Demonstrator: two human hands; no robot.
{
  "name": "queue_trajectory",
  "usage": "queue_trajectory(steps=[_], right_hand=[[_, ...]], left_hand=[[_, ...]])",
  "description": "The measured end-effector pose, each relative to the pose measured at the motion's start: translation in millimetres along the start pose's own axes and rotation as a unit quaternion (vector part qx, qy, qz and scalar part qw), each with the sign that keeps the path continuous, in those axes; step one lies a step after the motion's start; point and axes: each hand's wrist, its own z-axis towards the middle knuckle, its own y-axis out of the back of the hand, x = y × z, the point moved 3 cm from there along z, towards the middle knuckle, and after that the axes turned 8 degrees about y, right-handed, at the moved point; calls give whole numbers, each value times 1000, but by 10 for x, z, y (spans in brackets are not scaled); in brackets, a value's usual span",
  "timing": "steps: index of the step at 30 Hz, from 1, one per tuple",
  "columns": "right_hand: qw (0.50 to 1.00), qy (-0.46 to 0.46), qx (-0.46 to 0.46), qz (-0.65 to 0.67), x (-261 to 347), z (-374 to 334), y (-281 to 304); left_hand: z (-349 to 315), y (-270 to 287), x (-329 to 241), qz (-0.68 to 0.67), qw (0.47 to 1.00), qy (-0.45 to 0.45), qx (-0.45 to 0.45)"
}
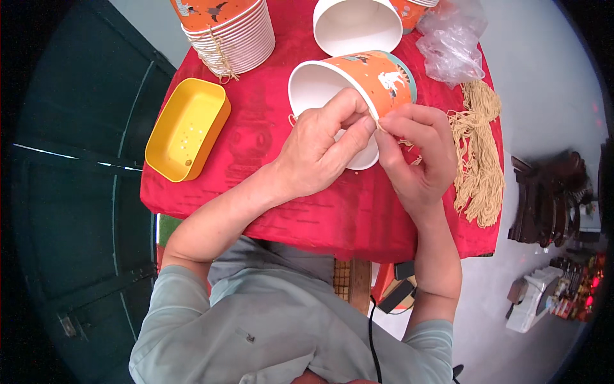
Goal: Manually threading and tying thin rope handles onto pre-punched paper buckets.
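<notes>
An orange paper bucket (369, 72) with a white inside and printed animal figures lies on its side, its mouth toward me and to the left. My left hand (316, 150) is closed at the bucket's rim, thumb and curled index finger pinching a tan string (381, 125). From the other side my right hand (422, 150) pinches the same string between thumb and fingertips, close against the left thumb. The fingers partly hide the string. Beside the right hand lies a long hank of tan strings (476, 166).
A red cloth (256, 150) covers the table. A yellow tray (214, 131) with small white bits stands at left. Behind it rises a stack of nested buckets (240, 45) with string hanging off. Another white-mouthed bucket (355, 29) and a clear plastic bag (451, 45) lie at the back.
</notes>
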Motion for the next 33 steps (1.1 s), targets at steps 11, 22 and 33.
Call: queue_trajectory(steps=[11, 22, 33], right_hand=[[997, 23, -37, -63, 53, 24, 28], [991, -94, -59, 80, 82, -31, 28], [937, -250, -79, 232, -139, -109, -109]], left_hand=[[0, -2, -160, 71, 997, -4, 14], [171, 59, -577, 346, 923, -167, 11], [329, 31, -686, 323, 945, -27, 33]])
